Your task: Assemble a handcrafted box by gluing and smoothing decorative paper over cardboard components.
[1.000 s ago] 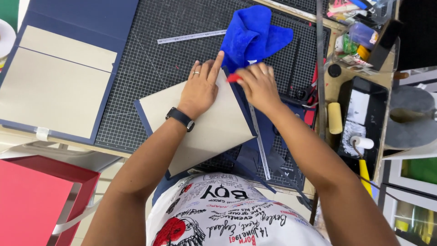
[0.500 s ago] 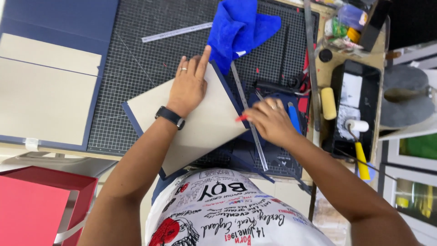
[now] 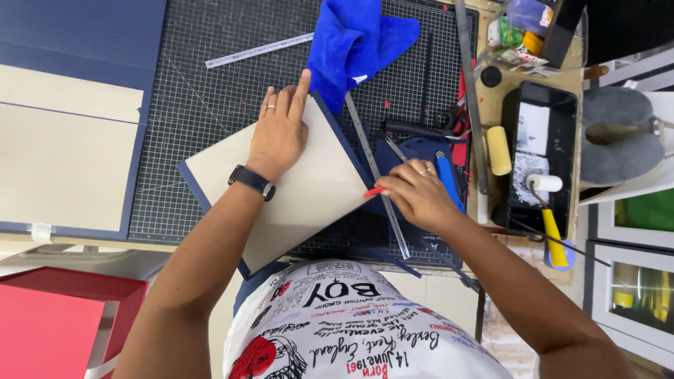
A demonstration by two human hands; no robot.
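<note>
L hand [image 3: 279, 133] flat, open on beige board [image 3: 295, 189]; R hand [image 3: 415, 195] pinching red tool [image 3: 374, 191] w/ fingers at board edge.

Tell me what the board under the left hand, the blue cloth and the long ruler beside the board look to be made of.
Board: likely greyboard, matte beige and stiff, edged in dark blue covering. Cloth: soft fabric, probably microfibre, by its fuzzy rumpled folds. Ruler: seemingly steel, thin, grey and slightly shiny.
</note>
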